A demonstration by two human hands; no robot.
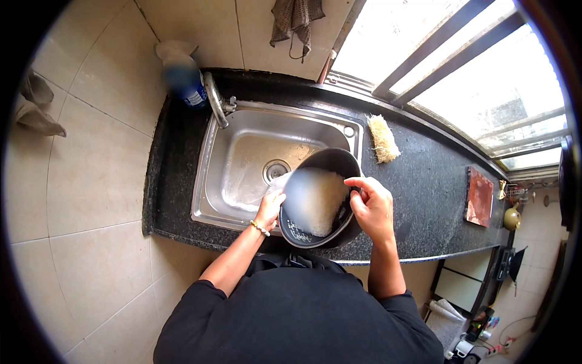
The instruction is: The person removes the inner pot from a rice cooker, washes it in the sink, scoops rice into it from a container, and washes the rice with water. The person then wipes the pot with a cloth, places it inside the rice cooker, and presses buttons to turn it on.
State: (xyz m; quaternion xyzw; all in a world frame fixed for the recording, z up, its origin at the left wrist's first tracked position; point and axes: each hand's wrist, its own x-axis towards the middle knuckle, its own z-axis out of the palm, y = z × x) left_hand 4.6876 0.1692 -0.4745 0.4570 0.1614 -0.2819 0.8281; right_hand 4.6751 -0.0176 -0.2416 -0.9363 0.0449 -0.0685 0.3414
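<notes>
A dark rice cooker inner pot [339, 159] is tilted to the left over the near right part of the steel sink [203, 182]. White rice [327, 209] and cloudy water lie inside it, partly blurred. My left hand [268, 212], with a beaded bracelet at the wrist, grips the pot's left rim. My right hand [373, 206] is closed on the opposite rim, its index finger and thumb bent at the edge. Whitish liquid [280, 182] shows at the left lip, above the sink floor near the drain [276, 172].
A curved faucet [215, 100] rises at the sink's back left corner, beside a blue container [189, 85]. On the black stone counter [418, 200] lie a fibrous scrubber [382, 139] and a reddish board [479, 196]. A barred window [448, 67] runs along the back right.
</notes>
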